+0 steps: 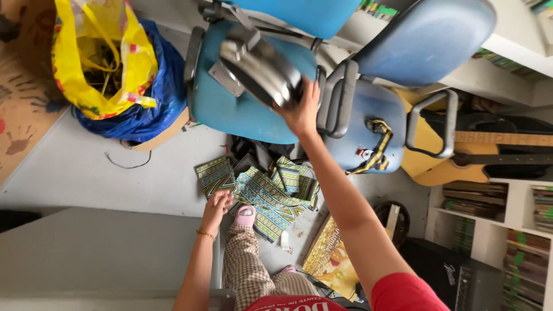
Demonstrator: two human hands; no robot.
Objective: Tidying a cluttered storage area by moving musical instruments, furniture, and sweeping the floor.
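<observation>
My right hand [302, 111] reaches out over the left blue chair [242, 109] and grips a round grey metal device [262, 72] that looks like a tape dispenser or lidded tin, tilted above the seat. My left hand [217, 206] is down at the floor, fingers resting on a patterned green and yellow fabric piece [214, 174]. More of these patterned fabric pieces [271, 196] lie heaped on the floor by my pink slipper [245, 215].
A second blue chair [368, 124] carries a black and yellow strap [377, 144]. A yellow bag inside a blue one [115, 75] stands at left. A guitar [478, 152] lies at right above white shelves [507, 219]. A gold book [334, 256] lies on the floor.
</observation>
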